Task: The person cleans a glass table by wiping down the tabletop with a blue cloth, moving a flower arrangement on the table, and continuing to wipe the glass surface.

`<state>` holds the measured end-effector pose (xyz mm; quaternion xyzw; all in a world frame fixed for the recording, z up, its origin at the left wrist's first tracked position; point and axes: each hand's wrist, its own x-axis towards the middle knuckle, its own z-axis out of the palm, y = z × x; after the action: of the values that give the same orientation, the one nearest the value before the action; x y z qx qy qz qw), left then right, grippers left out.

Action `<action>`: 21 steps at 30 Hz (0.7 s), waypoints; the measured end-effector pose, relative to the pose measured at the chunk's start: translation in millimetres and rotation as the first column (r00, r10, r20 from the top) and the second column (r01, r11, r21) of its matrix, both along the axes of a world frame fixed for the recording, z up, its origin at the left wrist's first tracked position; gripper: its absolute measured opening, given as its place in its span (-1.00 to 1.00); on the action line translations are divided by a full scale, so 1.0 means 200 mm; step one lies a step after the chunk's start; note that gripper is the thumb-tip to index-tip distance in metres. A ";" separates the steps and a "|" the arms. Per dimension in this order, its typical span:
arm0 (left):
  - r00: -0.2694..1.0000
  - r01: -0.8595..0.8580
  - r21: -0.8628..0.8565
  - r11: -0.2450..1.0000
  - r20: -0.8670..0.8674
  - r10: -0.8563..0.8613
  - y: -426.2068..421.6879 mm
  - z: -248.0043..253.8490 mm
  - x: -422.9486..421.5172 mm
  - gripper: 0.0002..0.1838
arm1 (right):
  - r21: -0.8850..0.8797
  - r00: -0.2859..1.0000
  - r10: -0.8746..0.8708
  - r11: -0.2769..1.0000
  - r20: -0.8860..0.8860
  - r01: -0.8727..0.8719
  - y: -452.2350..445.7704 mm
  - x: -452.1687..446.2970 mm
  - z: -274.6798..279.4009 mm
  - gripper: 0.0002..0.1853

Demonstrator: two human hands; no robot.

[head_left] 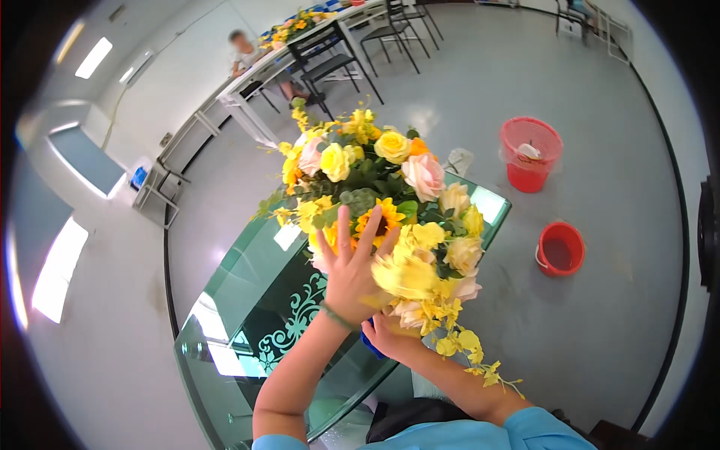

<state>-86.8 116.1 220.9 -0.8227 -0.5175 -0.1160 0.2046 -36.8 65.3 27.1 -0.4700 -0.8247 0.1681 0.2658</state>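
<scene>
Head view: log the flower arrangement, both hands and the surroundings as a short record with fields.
Arrangement: yellow, pink and peach flowers with green leaves, above a glass table
Sunflower: front of the arrangement, just beyond the left fingers
Left hand: fingers spread over the front flowers; contact unclear
Right hand: low at the near side, beside a mostly hidden blue object; grip unclear
Floor, right: red basket, with a red bucket nearer the camera
Background: seated person at a white table; black chairs

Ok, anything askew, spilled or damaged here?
Nothing looks spilled or damaged. One long yellow flower spray trails out of the yellow and pink bouquet toward the right forearm, looking lopsided, perhaps intentionally.
</scene>
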 end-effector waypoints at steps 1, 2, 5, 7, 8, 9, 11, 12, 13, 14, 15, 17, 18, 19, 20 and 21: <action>0.997 0.022 0.045 0.999 0.077 -0.026 0.04 -0.03 -0.01 -0.11 | -0.140 1.000 -0.013 0.990 -0.028 0.009 -0.01 0.07 0.21 -0.41; 0.987 0.036 0.094 0.995 0.155 -0.050 0.08 -0.05 -0.02 -0.12 | -0.105 0.999 -0.020 0.994 -0.039 0.015 0.00 0.06 0.20 -0.43; 0.985 0.010 0.002 1.000 0.170 -0.010 0.13 -0.12 -0.04 -0.29 | -0.013 0.999 -0.020 1.000 -0.028 0.019 0.01 0.04 0.15 -0.38; 0.982 -0.018 0.042 0.999 0.188 0.010 0.18 -0.14 -0.01 -0.36 | 0.037 1.000 -0.004 0.999 -0.026 0.004 0.02 0.05 0.19 -0.39; 0.986 -0.052 0.090 0.995 0.164 0.037 0.23 -0.20 -0.01 -0.36 | 0.061 1.000 0.002 0.998 -0.023 0.000 0.02 0.06 0.21 -0.39; 0.984 -0.041 0.116 0.992 0.176 0.020 0.27 -0.23 -0.04 -0.37 | 0.060 0.993 -0.025 0.998 0.119 0.018 0.02 0.07 0.24 -0.40; 0.968 -0.067 0.109 0.992 0.246 0.039 0.36 -0.27 -0.04 -0.33 | 0.126 0.996 -0.028 0.992 0.090 0.017 0.03 0.07 0.21 -0.40; 0.974 -0.087 0.160 0.983 0.222 0.051 0.44 -0.32 -0.05 -0.31 | 0.157 0.997 -0.026 0.988 0.071 0.014 0.04 0.07 0.21 -0.40; 0.959 -0.134 0.075 0.988 0.262 0.110 0.48 -0.33 -0.06 -0.23 | 0.162 0.997 -0.019 0.987 0.076 0.007 0.05 0.08 0.21 -0.40; 0.938 -0.173 -0.015 0.985 0.301 0.169 0.51 -0.33 -0.08 -0.15 | 0.157 0.997 -0.022 0.988 0.069 0.011 0.05 0.07 0.21 -0.41; 0.922 -0.196 -0.050 0.979 0.331 0.202 0.54 -0.33 -0.10 -0.17 | 0.172 0.998 -0.020 0.985 0.064 0.008 0.05 0.07 0.20 -0.41; 0.934 -0.322 -0.077 0.943 0.134 0.330 0.61 -0.35 -0.11 -0.18 | 0.161 0.998 -0.009 0.987 0.069 -0.002 0.05 0.07 0.20 -0.42; 0.932 -0.329 -0.072 0.942 0.137 0.336 0.64 -0.37 -0.11 -0.18 | 0.154 0.997 -0.002 0.988 0.082 -0.011 0.04 0.07 0.20 -0.42; 0.930 -0.335 -0.067 0.940 0.140 0.341 0.66 -0.40 -0.11 -0.18 | 0.149 0.995 0.001 0.989 0.096 -0.015 0.04 0.07 0.20 -0.42; 0.931 -0.321 -0.026 0.947 0.174 0.321 0.68 -0.43 -0.11 -0.20 | 0.143 0.994 0.000 0.990 0.109 -0.016 0.04 0.07 0.19 -0.41; 0.933 -0.306 0.013 0.952 0.205 0.297 0.69 -0.44 -0.11 -0.21 | 0.146 0.994 0.008 0.989 0.109 -0.024 0.04 0.07 0.20 -0.41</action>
<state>-108.2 254.2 133.2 -0.7130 -0.6527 -0.1774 0.1848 -22.5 73.7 67.0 -0.4511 -0.8516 0.0834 0.2534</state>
